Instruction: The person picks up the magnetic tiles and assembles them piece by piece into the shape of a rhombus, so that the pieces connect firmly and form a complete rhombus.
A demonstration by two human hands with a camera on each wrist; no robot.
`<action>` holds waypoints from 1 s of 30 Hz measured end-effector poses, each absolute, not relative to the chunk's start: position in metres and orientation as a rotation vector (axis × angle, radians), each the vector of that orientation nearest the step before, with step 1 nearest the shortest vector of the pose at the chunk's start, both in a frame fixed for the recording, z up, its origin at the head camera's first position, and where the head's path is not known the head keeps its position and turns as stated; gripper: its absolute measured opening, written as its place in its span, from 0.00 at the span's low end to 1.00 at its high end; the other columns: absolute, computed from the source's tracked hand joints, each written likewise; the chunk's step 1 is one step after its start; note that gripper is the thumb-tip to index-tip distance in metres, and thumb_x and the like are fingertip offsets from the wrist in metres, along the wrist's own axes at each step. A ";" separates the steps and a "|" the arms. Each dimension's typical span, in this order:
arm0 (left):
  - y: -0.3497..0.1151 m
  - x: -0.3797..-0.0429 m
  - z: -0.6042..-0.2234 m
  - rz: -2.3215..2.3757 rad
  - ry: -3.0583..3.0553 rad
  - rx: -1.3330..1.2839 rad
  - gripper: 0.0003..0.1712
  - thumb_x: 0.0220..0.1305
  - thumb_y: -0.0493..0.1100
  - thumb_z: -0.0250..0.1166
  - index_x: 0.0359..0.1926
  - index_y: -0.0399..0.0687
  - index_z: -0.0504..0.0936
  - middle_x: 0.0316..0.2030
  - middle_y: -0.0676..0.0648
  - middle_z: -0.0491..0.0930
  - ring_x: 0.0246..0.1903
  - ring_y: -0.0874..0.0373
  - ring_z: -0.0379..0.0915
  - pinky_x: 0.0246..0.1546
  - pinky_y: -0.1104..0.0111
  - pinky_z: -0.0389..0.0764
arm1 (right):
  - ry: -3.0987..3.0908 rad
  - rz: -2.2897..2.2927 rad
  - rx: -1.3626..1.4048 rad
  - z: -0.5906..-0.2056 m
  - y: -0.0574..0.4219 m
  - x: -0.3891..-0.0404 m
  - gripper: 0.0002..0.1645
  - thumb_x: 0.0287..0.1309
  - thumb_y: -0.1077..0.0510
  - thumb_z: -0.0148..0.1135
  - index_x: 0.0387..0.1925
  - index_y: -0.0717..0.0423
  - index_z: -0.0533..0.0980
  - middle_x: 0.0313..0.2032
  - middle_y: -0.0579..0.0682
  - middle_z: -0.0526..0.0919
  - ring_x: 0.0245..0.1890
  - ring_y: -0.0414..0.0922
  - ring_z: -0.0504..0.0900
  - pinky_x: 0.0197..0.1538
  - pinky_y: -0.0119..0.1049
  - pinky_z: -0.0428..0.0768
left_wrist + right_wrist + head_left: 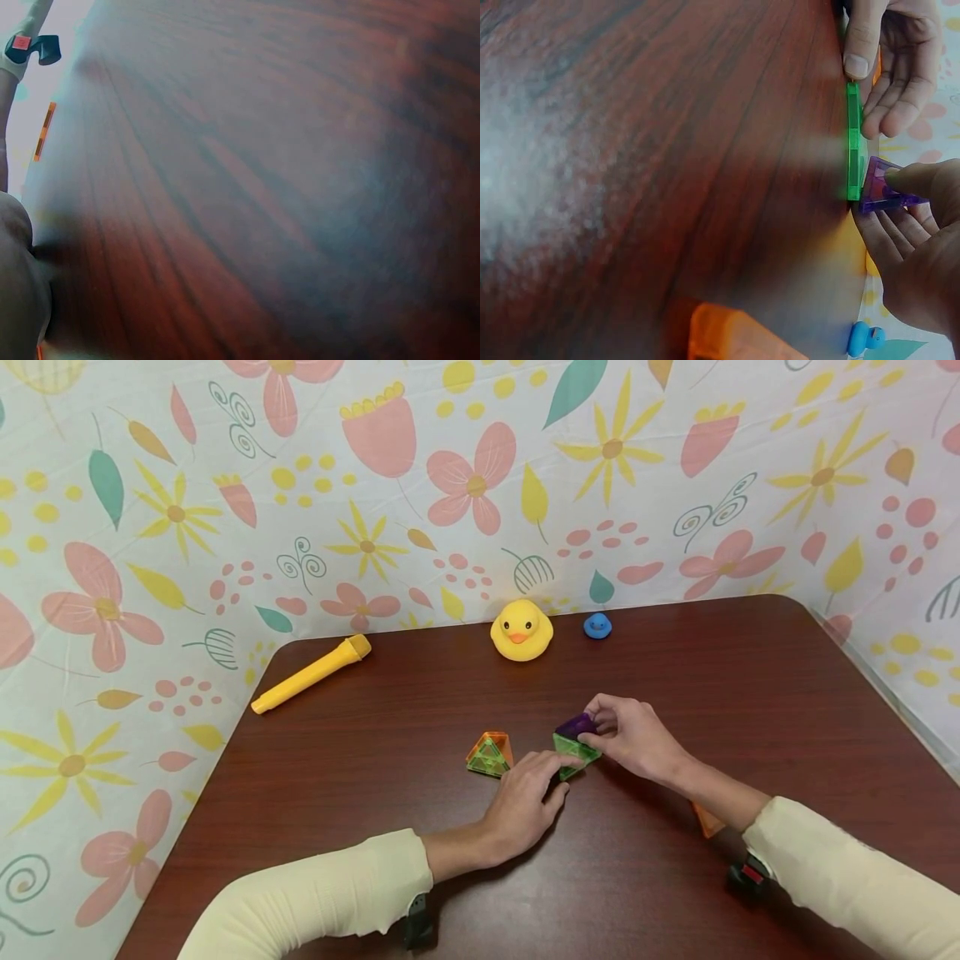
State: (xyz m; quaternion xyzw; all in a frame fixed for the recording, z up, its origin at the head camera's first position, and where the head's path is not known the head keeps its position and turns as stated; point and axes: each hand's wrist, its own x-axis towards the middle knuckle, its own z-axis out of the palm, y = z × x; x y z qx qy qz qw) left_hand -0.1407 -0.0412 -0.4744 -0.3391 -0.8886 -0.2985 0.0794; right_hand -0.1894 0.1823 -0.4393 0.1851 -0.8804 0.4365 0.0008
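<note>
My right hand pinches a translucent purple triangular magnetic tile between thumb and fingers. That tile stands at a slant against the edge of a green magnetic tile, which lies flat on the table. My left hand stretches its index finger over the green tile, thumb near the tile's lower corner. In the right wrist view the left fingers hang loosely beside it. Left of it sits a small pyramid of orange and green tiles, partly behind the left hand.
An orange tile lies under my right forearm. At the table's back stand a yellow rubber duck and a small blue duck. A yellow toy microphone lies at the back left, and a flowered cloth hangs behind the table.
</note>
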 end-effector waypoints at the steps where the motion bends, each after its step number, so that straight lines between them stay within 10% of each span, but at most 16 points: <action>1: -0.041 -0.141 -0.474 -0.894 -2.659 -1.014 0.20 0.73 0.37 0.70 0.62 0.56 0.83 0.54 0.56 0.84 0.53 0.62 0.79 0.53 0.69 0.80 | -2.765 1.368 0.581 -0.440 0.182 -0.189 0.11 0.62 0.67 0.75 0.43 0.60 0.81 0.42 0.56 0.90 0.47 0.55 0.91 0.45 0.43 0.88; 30: -0.041 -0.141 -0.475 -0.892 -2.655 -1.023 0.20 0.73 0.37 0.70 0.62 0.55 0.83 0.55 0.56 0.85 0.52 0.61 0.79 0.53 0.70 0.80 | -2.735 1.328 0.579 -0.442 0.178 -0.188 0.13 0.61 0.68 0.77 0.44 0.61 0.81 0.43 0.58 0.90 0.46 0.57 0.90 0.47 0.50 0.88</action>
